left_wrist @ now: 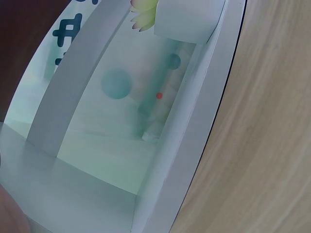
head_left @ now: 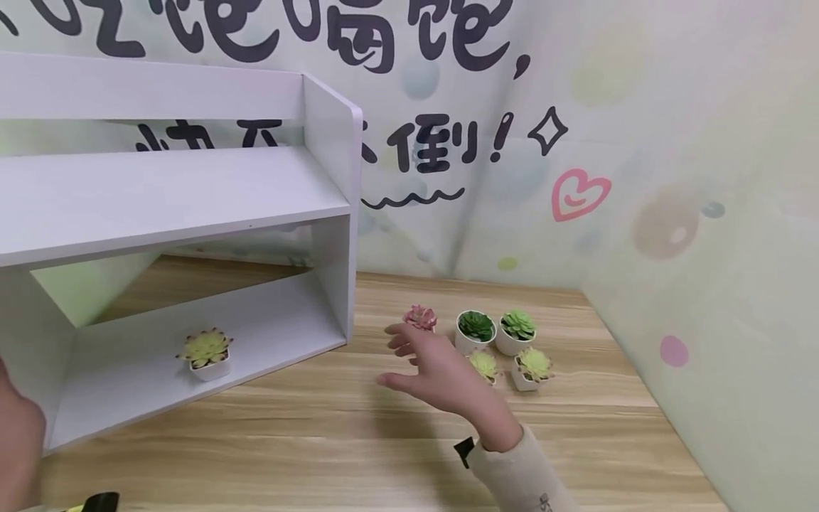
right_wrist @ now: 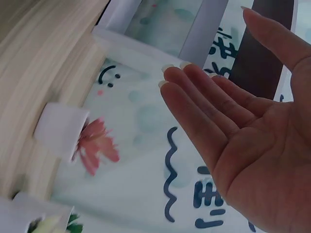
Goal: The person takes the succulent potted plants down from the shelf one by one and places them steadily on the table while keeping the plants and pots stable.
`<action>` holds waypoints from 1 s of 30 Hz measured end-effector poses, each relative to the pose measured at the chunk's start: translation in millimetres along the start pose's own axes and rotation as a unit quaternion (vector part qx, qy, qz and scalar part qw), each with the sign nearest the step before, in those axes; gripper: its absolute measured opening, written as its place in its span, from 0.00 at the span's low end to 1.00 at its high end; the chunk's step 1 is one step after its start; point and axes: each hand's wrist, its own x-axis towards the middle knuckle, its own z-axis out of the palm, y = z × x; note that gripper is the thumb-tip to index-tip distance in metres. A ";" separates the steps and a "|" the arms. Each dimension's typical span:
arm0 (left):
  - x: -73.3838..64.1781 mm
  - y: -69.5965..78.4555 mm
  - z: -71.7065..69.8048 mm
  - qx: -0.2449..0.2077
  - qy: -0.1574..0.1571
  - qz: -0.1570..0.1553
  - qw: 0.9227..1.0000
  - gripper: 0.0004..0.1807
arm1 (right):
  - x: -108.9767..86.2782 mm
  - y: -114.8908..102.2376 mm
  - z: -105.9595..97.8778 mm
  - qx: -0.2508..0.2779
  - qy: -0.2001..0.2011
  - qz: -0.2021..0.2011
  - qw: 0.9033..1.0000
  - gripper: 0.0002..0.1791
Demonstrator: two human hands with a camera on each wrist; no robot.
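Observation:
My right hand (head_left: 441, 370) is held above the wooden table with its fingers extended and its palm bare. Its fingertips overlap the white pot of a red succulent (head_left: 420, 317) in the head view; the right wrist view shows that red succulent (right_wrist: 98, 145) apart from the hand. Beside it stand a dark green succulent (head_left: 476, 326), a light green one (head_left: 518, 326) and two yellow-green ones, one partly behind my hand. Only a blurred part of my left hand (head_left: 19, 441) shows at the left edge, near the shelf, its fingers hidden. A yellow-green succulent (head_left: 206, 348) sits on the lower shelf board.
A white two-level shelf (head_left: 329, 142) stands on the wooden table (head_left: 307, 455) at the left, its side panel between the lone succulent and the group. A printed wall (head_left: 723, 284) borders the table behind and to the right.

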 end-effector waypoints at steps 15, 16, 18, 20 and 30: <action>-0.2 1.7 -0.6 -0.011 0.022 0.004 1.000 0.26 | 37.7 -51.9 34.5 -0.004 -0.041 -0.042 0.998 0.30; -0.4 2.4 -1.0 -0.010 0.022 0.005 1.000 0.26 | 39.5 -56.2 36.1 -0.004 -0.041 -0.047 0.998 0.30; -0.4 5.0 -2.2 -0.010 0.024 0.008 1.000 0.26 | 43.7 -64.5 39.4 -0.016 -0.039 -0.057 0.998 0.30; -1.4 10.2 -3.4 -0.010 0.027 -0.001 1.000 0.26 | 47.7 -72.6 42.8 -0.024 -0.038 -0.068 0.997 0.29; -9.2 41.9 -16.3 0.002 0.020 -0.083 0.996 0.28 | 62.2 -101.6 65.4 0.004 -0.043 -0.087 0.995 0.29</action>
